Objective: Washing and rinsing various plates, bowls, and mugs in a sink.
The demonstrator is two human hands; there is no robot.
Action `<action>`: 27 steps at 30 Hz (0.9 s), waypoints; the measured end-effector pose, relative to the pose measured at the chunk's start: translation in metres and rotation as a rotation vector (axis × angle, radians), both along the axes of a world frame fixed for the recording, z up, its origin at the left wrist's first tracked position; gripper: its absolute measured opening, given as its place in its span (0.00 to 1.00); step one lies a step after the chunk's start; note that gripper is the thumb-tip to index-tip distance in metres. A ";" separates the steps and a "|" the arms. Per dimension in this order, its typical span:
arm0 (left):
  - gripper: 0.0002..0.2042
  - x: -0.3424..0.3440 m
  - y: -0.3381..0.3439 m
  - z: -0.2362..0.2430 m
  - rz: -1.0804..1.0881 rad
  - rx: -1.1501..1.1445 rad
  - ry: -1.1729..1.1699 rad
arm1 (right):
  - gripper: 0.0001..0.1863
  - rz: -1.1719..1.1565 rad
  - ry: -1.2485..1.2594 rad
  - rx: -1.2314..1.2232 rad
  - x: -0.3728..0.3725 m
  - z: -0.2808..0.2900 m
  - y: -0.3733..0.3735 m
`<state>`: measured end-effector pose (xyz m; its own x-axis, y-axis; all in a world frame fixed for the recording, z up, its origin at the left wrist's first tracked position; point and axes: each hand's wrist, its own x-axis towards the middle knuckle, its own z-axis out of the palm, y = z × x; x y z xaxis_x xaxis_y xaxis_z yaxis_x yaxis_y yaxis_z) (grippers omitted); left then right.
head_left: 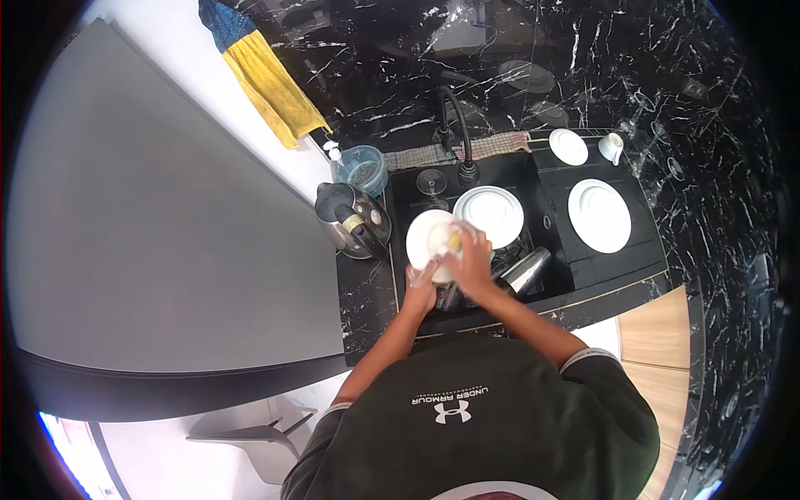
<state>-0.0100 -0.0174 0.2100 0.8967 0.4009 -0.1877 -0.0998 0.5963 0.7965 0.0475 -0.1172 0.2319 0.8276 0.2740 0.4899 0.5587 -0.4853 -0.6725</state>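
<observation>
Over the black sink (pixel 546 258), my left hand (pixel 419 283) grips the lower edge of a white plate (pixel 422 235). Soap foam covers part of this hand. My right hand (pixel 473 265) is closed around a yellowish sponge (pixel 455 241) pressed to the plate's face; its fingers are a little blurred. A paler round patch shows in the middle of the plate, and I cannot make out whether it is foam or a smaller dish. Just right of my hands, another white plate (pixel 489 215) lies in the sink. A shiny metal cylinder (pixel 528 270) leans beside my right wrist.
A stemmed glass (pixel 432 182) stands at the sink's back left, near the black faucet (pixel 469 171). On the right drainboard lie a large plate (pixel 599 216), a small plate (pixel 568 147) and a white cup (pixel 612 148). Left are a kettle (pixel 346 218) and a bluish tub (pixel 367 169).
</observation>
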 end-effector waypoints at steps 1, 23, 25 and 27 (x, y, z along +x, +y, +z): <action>0.13 -0.001 0.001 -0.003 0.002 -0.004 0.002 | 0.22 0.002 0.002 -0.004 -0.016 0.005 0.001; 0.19 -0.016 0.007 -0.047 -0.342 -0.044 0.219 | 0.23 0.397 1.414 0.762 0.021 -0.096 -0.087; 0.19 -0.017 0.005 -0.054 -0.358 -0.034 0.246 | 0.28 0.237 1.516 0.661 0.014 -0.087 -0.095; 0.21 -0.016 0.005 -0.059 -0.446 0.106 0.302 | 0.27 0.184 1.508 0.665 0.009 -0.072 -0.097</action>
<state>-0.0258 -0.0125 0.1509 0.8963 0.0248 -0.4427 0.3870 0.4434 0.8084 0.0566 -0.2145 0.1602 0.6180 0.5003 -0.6064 -0.7317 0.0842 -0.6764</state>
